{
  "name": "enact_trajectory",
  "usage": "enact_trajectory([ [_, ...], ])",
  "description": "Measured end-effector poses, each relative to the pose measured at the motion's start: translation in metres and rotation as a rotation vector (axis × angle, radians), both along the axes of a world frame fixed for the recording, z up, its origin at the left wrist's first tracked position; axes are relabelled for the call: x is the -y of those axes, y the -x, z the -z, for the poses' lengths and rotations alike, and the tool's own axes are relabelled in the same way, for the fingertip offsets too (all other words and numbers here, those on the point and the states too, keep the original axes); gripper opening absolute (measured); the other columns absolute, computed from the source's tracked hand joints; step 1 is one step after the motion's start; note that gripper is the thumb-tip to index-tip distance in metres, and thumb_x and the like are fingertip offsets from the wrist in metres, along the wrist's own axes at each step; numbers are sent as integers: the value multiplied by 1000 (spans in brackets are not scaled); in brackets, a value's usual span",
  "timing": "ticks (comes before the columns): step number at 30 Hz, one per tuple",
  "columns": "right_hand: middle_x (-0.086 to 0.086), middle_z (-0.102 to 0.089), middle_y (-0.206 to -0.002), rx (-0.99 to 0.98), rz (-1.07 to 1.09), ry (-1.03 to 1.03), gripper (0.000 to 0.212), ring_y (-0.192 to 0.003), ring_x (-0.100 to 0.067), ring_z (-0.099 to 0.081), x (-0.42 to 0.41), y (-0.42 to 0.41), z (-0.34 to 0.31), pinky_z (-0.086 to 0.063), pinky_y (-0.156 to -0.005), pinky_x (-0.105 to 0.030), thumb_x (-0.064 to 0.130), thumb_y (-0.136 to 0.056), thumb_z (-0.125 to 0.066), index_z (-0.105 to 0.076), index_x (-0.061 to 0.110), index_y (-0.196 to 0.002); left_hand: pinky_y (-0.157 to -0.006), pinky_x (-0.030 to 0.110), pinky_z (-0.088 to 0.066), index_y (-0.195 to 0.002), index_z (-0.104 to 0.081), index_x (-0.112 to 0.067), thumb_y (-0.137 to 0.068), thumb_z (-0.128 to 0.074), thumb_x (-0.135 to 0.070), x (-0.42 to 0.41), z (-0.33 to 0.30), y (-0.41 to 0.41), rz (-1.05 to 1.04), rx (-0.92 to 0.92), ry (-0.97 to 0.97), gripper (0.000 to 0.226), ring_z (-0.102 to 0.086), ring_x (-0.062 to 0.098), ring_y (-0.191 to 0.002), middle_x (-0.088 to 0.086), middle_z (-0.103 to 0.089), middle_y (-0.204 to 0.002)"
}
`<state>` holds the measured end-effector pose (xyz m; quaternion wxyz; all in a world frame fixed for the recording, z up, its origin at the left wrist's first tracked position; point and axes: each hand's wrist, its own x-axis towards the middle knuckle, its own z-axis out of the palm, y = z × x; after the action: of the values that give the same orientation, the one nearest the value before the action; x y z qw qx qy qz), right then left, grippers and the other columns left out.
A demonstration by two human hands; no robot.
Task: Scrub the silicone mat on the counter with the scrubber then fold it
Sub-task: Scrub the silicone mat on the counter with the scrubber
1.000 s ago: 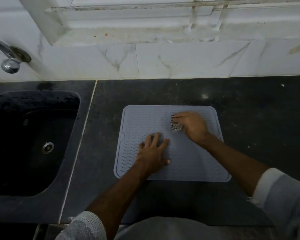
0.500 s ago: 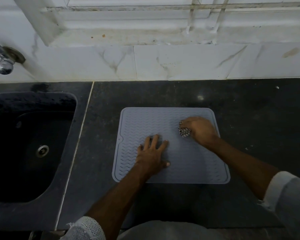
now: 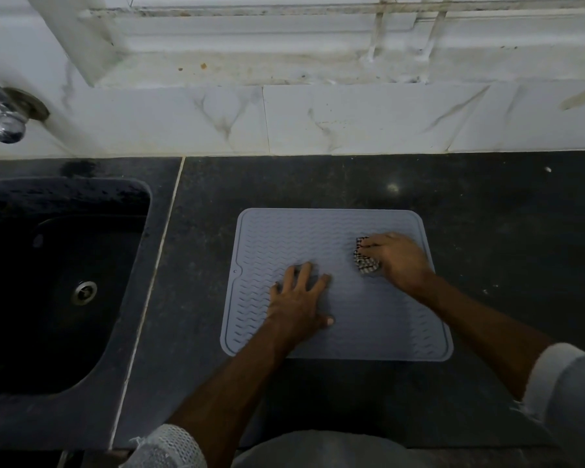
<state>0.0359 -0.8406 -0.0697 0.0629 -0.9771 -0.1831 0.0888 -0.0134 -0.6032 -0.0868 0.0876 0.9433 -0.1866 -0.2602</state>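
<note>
A grey silicone mat [image 3: 304, 238] with a wavy ribbed surface lies flat on the dark counter [image 3: 487, 214]. My left hand [image 3: 299, 304] presses flat on the mat's lower middle, fingers spread. My right hand [image 3: 397, 258] rests on the mat's right side, closed around a metallic scrubber [image 3: 363, 260] that pokes out at the fingertips and touches the mat.
A dark sink [image 3: 58, 282] with a round drain [image 3: 85, 292] is set into the counter at the left, with a chrome tap [image 3: 4, 123] above it. White marble tiles [image 3: 352, 119] and a stained window sill run along the back.
My right hand has slid the scrubber rightwards across the mat, from near its middle towards its right side. My left hand has stayed pressed on the mat.
</note>
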Motion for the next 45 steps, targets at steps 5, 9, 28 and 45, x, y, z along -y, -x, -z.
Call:
enact_trajectory([
  [5, -3, -54, -133, 61, 45, -114, 39, -123, -24, -45, -36, -9, -9, -32, -108, -43, 16, -86, -56, -56, 19, -125, -111, 63, -5, -148, 0, -42, -79, -61, -61, 3, 0, -1, -5, -6, -9, 94, 14, 35, -143, -1, 16, -158],
  [9, -3, -47, -141, 49, -60, -73, 44, -127, -25, -40, -75, -15, -1, -27, -109, -38, 10, -87, -53, -52, 18, -130, -110, 63, -6, -148, 2, -42, -79, -61, -62, 4, 1, -2, -7, -4, -47, 96, 13, 35, -143, 1, 16, -158],
  [28, -2, -48, -140, 80, -96, -58, 41, -126, -26, -41, -75, -8, 7, -29, -106, -37, 15, -88, -54, -54, 20, -129, -111, 62, -6, -150, 0, -38, -79, -64, -59, 5, -2, 0, -18, -5, -26, 97, 14, 35, -144, 1, 16, -159],
  [45, -1, -52, -136, 32, 42, -46, 46, -123, -24, -44, -16, 9, 4, -32, -106, -38, 18, -83, -65, -54, 20, -128, -115, 53, -6, -151, -8, -35, -83, -64, -51, -24, -4, 6, -30, 46, 54, 89, 8, 30, -145, 4, 12, -159],
])
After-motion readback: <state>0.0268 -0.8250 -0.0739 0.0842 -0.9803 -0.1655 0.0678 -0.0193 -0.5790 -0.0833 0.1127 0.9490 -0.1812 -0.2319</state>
